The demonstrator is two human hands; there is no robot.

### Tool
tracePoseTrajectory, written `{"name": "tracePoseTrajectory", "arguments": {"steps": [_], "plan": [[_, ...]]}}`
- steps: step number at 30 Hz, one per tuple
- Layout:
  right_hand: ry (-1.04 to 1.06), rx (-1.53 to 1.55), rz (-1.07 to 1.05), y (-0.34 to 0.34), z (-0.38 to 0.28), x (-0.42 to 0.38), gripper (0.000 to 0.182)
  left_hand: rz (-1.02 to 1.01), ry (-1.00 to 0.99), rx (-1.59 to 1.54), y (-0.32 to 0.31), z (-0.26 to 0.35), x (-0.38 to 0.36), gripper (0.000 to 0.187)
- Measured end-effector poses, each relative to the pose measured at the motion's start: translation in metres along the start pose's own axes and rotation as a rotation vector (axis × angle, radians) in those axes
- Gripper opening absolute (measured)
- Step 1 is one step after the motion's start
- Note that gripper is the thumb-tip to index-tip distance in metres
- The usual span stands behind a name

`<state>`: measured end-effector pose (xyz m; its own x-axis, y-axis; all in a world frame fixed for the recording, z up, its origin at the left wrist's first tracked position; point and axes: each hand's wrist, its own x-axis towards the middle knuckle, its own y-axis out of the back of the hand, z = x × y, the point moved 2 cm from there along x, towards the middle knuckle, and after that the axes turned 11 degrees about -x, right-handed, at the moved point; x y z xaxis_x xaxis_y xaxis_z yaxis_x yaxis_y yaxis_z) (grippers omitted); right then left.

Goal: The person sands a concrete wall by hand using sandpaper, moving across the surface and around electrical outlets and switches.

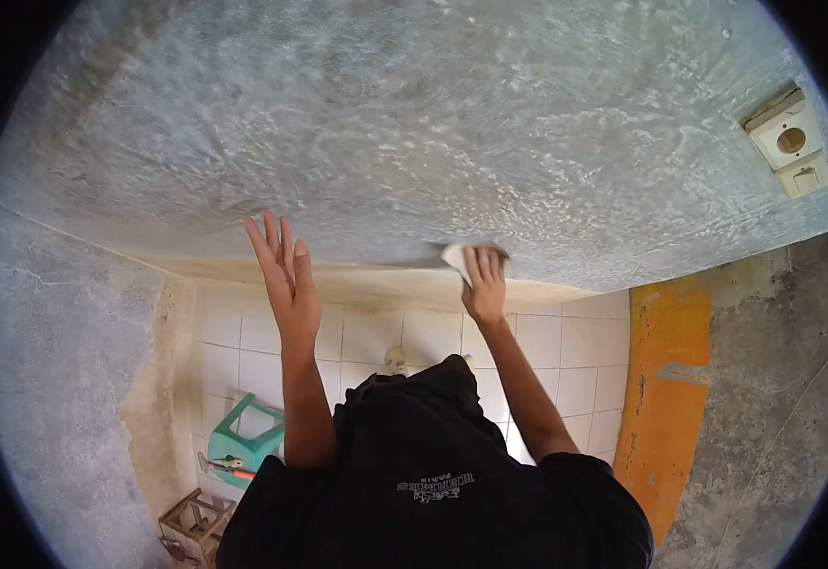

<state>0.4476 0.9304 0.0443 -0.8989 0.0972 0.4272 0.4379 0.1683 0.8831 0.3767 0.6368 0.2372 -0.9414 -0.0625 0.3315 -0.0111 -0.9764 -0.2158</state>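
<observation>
A grey, mottled plaster wall (385,142) fills the upper part of the head view. Low on it, my right hand (486,296) presses a pale piece of sandpaper (454,257) flat to the surface, the fingers laid over it and its whitish edge showing on the left. My left hand (288,284) is raised to the left with fingers stretched and slightly apart, holding nothing. Its fingertips overlap the lower wall in this view.
Behind my left arm stands a green plastic stool (269,442) with a red-handled tool (234,470) on it. A wooden frame (207,513) is beside it. White tiles (371,332) cover the floor. A power socket (791,140) sits upper right, and an orange-painted strip (665,408) edges the right wall.
</observation>
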Motion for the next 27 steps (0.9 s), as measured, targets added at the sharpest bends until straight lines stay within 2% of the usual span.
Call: {"name": "tracePoseTrajectory", "arguments": {"steps": [1,3,5,7,9,11,12,15,17,19,21,23,25,27], "plan": [[-0.088,-0.111,0.066,-0.022,0.023,-0.028,0.062,0.001,0.007,-0.002,0.0,0.001,0.0,0.07],[-0.414,-0.016,0.214,-0.021,0.048,-0.055,0.058,-0.002,-0.001,0.005,0.008,-0.001,0.002,0.069],[-0.586,0.056,0.344,0.004,0.082,-0.052,0.056,0.016,0.01,0.032,0.017,-0.004,0.002,0.069],[-0.616,0.156,0.615,0.062,0.087,-0.011,0.06,0.042,0.036,0.07,0.023,-0.006,0.002,0.068],[-0.582,0.074,0.751,0.108,0.107,0.025,0.069,0.053,0.052,0.061,0.025,-0.011,-0.001,0.066],[-0.485,0.252,0.835,0.163,0.101,0.067,0.075,0.028,0.063,0.048,0.025,-0.018,-0.003,0.065],[-0.432,0.245,0.853,0.183,0.094,0.087,0.072,-0.003,0.068,0.041,0.025,-0.022,-0.006,0.064],[-0.089,-0.079,0.91,0.248,0.005,0.145,0.063,-0.074,0.097,0.057,0.014,-0.024,-0.011,0.063],[0.132,-0.206,0.823,0.236,-0.032,0.169,0.063,-0.108,0.109,0.059,0.005,-0.024,-0.012,0.062],[0.204,-0.24,0.723,0.21,-0.076,0.175,0.067,-0.129,0.114,0.046,0.001,-0.028,-0.017,0.061],[0.332,-0.228,0.458,0.18,-0.107,0.163,0.083,-0.116,0.131,0.019,-0.002,-0.03,-0.021,0.059],[0.444,-0.184,0.156,0.122,-0.113,0.13,0.087,-0.103,0.15,0.012,-0.002,-0.027,-0.026,0.057],[0.418,-0.159,-0.242,0.059,-0.076,0.079,0.083,-0.093,0.165,0.015,0.0,-0.021,-0.03,0.055],[0.2,-0.187,-0.594,0.019,-0.015,0.026,0.085,-0.063,0.136,0.054,0.011,-0.019,-0.035,0.053]]}}
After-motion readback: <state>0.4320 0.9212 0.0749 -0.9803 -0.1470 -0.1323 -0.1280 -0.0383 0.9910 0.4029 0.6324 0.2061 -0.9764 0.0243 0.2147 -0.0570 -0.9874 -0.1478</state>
